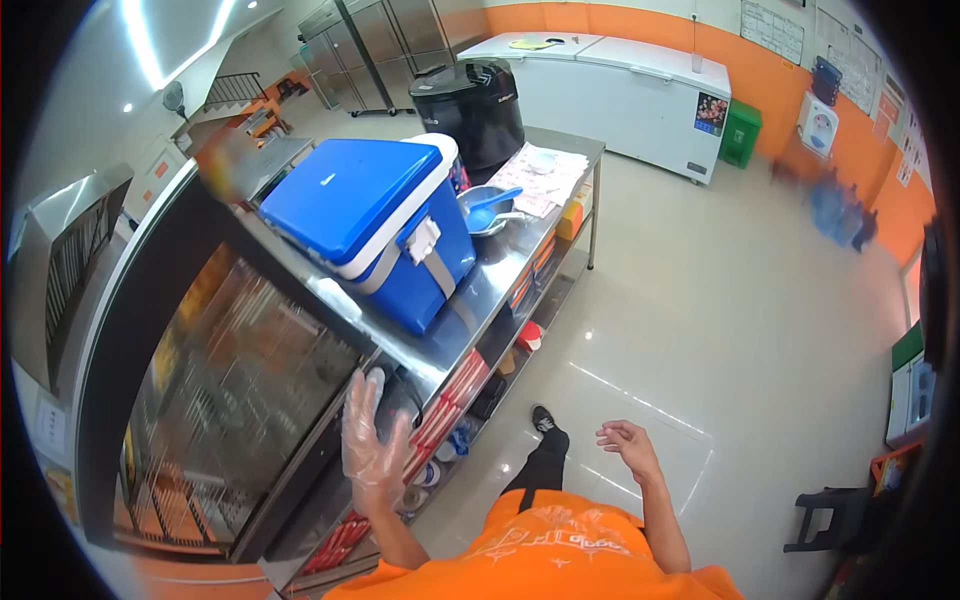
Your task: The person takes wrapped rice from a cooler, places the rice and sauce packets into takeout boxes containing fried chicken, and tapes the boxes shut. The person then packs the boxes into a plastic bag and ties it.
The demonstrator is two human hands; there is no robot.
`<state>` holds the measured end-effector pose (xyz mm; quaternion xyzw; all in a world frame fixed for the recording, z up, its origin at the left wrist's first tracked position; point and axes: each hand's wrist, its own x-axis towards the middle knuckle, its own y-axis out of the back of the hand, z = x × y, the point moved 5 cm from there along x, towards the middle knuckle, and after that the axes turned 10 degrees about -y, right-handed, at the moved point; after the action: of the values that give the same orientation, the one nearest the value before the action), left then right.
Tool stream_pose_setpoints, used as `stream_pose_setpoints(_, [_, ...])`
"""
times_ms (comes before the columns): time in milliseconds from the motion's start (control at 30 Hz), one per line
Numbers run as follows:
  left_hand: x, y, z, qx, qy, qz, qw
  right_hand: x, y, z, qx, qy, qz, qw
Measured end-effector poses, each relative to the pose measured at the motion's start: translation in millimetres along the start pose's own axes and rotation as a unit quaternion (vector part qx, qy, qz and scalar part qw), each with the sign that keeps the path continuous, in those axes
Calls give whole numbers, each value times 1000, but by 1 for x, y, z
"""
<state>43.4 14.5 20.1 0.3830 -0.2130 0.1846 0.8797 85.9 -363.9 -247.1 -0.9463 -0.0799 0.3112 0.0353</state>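
Seemingly between holds, with left grip (375,458) wide and empty near the blue cooler (365,205), right grip (630,446) loosely half-curled well apart from it, calling for narrowing before any grasp.

Steel table (512,252), on it a blue cooler (365,212), black rounded appliance (468,115), metal bowl (476,199), printed sheets (545,187)

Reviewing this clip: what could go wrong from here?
The left hand wears a loose plastic glove, which might snag on the table's edge. The right hand looks bare, so anything it touched might be soiled. The blue spoon sticks out past the bowl's rim and could be knocked.
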Motion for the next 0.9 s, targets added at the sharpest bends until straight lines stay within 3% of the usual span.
stream_pose_setpoints(33, [17, 12, 11, 92, -18, 29, 995, -2, -15, 4, 28, -4, -5, 1000])
stream_pose_setpoints(67, [37, 18, 26, 23, -31, 80, 996, -3, -30, 4, 54, -8, -11, 998])
stream_pose_setpoints(100, [80, -84, 3, 111, -8, 74, 991, 38, 74, -63, -28, -16, 51, 998])
stream_pose_setpoints(267, [226, -82, -27, 144, -119, 180, 966, 138, 16, -166, 38, 11, 48, 998])
stream_pose_setpoints(367, [287, -92, -16, 257, -144, 143, 945, 185, -13, -266, -4, 77, 47, 996])
stream_pose_setpoints(500, [330, -105, -39, 219, -141, 176, 949, 236, -94, -424, -15, 202, -77, 976])
stream_pose_setpoints(600, [343, -107, -36, 273, -126, 162, 940, 275, -164, -512, -48, 286, -175, 941])
stream_pose_setpoints(667, [343, -115, -40, 305, -107, 157, 933, 309, -200, -535, -37, 289, -225, 930])
stream_pose_setpoints(767, [343, -122, -44, 293, -78, 225, 926, 356, -256, -556, -83, 275, -324, 901])
stream_pose_setpoints(900, [356, -143, -34, 327, 0, 304, 895, 402, -305, -563, -155, 277, -360, 877])
